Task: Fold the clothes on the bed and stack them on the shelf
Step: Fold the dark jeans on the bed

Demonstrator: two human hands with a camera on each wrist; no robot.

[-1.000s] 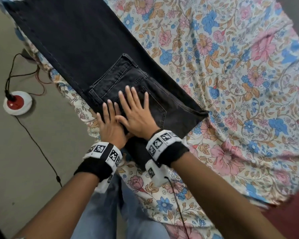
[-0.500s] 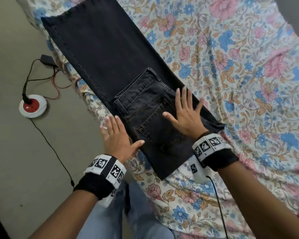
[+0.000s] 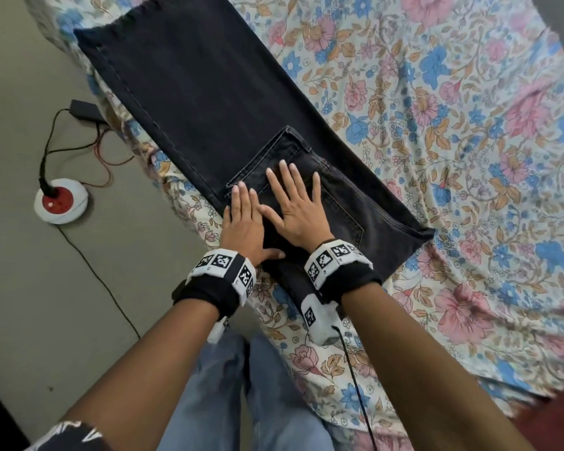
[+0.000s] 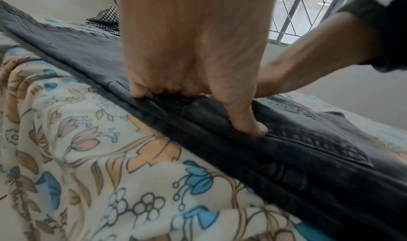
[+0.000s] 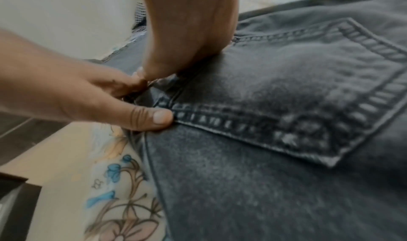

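Observation:
A pair of black jeans lies folded lengthwise on the floral bedsheet, near the bed's left edge, with the waist end doubled back so a rear pocket faces up. My left hand and right hand lie side by side on that doubled part, palms down, fingers straight and pressing the denim. In the left wrist view my left hand bears on the jeans' long edge. In the right wrist view my left thumb touches the pocket's seam beside my right hand.
Bare floor lies left of the bed, with a red-and-white socket block, its cables and a black adapter. My legs stand against the bed's edge. A checked cloth lies at the bed's far end, near a barred window.
Half a second ago my hands were spread apart, the left at the jeans' edge and the right on the pocket. Now they have come back together on the doubled part.

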